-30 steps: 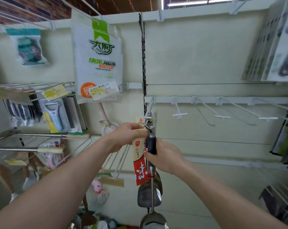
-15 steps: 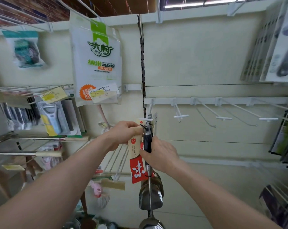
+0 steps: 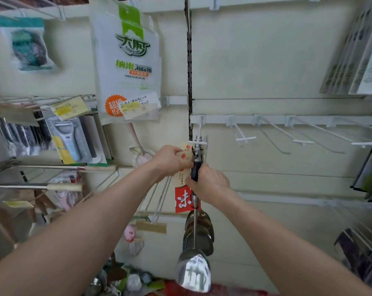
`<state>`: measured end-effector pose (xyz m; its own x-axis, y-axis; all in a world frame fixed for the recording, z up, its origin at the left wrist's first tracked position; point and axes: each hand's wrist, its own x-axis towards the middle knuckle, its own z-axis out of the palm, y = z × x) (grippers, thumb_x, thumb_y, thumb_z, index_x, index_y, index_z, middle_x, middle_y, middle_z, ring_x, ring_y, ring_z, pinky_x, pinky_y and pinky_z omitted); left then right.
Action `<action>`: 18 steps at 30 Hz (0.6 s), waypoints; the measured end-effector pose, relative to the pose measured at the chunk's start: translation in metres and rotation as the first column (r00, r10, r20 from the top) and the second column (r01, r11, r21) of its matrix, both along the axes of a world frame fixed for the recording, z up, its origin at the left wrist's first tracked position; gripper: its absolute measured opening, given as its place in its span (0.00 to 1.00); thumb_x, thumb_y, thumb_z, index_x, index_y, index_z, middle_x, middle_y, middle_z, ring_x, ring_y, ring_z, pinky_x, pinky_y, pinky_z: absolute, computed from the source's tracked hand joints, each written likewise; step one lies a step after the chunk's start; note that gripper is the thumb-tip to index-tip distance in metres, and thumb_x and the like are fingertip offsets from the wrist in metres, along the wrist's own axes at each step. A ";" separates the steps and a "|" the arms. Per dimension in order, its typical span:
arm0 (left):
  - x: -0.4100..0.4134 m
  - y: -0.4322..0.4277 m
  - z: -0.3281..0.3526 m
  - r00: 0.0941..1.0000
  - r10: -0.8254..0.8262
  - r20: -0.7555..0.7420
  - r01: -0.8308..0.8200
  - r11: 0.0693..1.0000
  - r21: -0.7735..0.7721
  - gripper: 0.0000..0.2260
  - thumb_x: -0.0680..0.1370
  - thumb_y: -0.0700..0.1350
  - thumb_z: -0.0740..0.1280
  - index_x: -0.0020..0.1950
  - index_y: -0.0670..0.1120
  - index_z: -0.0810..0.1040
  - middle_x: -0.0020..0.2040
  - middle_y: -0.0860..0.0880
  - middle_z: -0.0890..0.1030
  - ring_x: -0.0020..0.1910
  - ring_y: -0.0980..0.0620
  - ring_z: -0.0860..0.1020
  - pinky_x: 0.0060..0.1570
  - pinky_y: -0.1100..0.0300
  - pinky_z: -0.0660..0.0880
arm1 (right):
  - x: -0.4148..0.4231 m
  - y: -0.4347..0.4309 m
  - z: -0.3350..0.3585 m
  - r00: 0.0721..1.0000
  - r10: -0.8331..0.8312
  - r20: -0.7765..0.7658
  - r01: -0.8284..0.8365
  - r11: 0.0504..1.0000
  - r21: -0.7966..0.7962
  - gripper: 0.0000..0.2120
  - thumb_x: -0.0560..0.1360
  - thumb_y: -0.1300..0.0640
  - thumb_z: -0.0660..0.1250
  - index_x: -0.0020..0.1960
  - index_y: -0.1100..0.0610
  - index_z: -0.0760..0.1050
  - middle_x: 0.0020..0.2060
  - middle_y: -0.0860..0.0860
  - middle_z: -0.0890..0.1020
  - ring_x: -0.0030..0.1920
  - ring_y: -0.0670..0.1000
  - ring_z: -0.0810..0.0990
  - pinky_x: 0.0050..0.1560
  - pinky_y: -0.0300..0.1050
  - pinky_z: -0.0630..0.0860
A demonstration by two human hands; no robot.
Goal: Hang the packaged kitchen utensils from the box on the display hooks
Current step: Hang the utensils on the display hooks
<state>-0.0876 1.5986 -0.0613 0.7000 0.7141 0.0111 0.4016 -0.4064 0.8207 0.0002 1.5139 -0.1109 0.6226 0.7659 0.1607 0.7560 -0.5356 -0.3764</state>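
A steel ladle (image 3: 193, 272) with a black handle and a red and cream card tag (image 3: 184, 200) hangs straight down at the display hook (image 3: 197, 142). My right hand (image 3: 208, 184) grips the black handle just under the hook. Fingers of my left hand (image 3: 170, 160) pinch the cream top of the tag beside the hook's tip. Other ladles (image 3: 199, 236) hang behind it on the same hook. Whether the handle's hole is over the hook is hidden by my fingers.
To the right, three bare white hooks (image 3: 245, 138) stick out from a rail (image 3: 287, 120). A big white bag (image 3: 127, 60) and carded peelers (image 3: 67, 139) hang to the left. Packaged goods (image 3: 133, 280) lie at the bottom, dark packs at the right edge (image 3: 371, 167).
Both hands and the ladle have kept their place at the hook; my left fingers have shifted slightly on the tag. The camera has tilted a little.
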 end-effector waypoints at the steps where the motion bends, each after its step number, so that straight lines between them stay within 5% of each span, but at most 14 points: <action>1: 0.002 -0.002 0.001 1.000 0.001 0.000 -0.001 1.000 0.025 0.15 0.75 0.42 0.72 0.60 0.41 0.77 0.50 0.46 0.81 0.44 0.50 0.78 0.37 0.62 0.73 | 0.002 0.001 0.001 1.000 0.000 0.009 0.000 1.000 0.004 0.16 0.79 0.45 0.59 0.57 0.57 0.68 0.45 0.51 0.76 0.43 0.54 0.75 0.42 0.47 0.72; 4: 0.005 -0.003 0.003 1.000 -0.021 -0.009 0.021 0.999 0.042 0.02 0.76 0.39 0.70 0.45 0.42 0.77 0.45 0.46 0.80 0.41 0.50 0.78 0.41 0.60 0.75 | 0.007 0.008 0.004 0.999 0.007 0.050 -0.007 1.000 0.002 0.16 0.79 0.44 0.57 0.55 0.56 0.71 0.45 0.52 0.79 0.45 0.55 0.79 0.46 0.50 0.77; 13: 0.012 0.012 0.004 0.991 -0.120 -0.064 0.132 0.967 0.219 0.07 0.72 0.46 0.71 0.36 0.45 0.78 0.35 0.47 0.76 0.35 0.50 0.72 0.37 0.59 0.69 | 0.013 0.021 0.016 0.990 -0.022 0.142 0.012 0.997 0.076 0.10 0.78 0.50 0.57 0.46 0.56 0.70 0.39 0.52 0.75 0.41 0.56 0.73 0.40 0.45 0.68; 18: 0.019 0.014 0.008 0.990 -0.094 -0.104 0.121 0.950 0.287 0.07 0.73 0.44 0.68 0.42 0.42 0.82 0.30 0.49 0.71 0.30 0.50 0.68 0.32 0.61 0.65 | 0.017 0.026 0.025 0.985 -0.023 0.172 0.022 1.000 0.008 0.10 0.77 0.51 0.57 0.43 0.56 0.70 0.36 0.50 0.74 0.41 0.55 0.73 0.39 0.45 0.68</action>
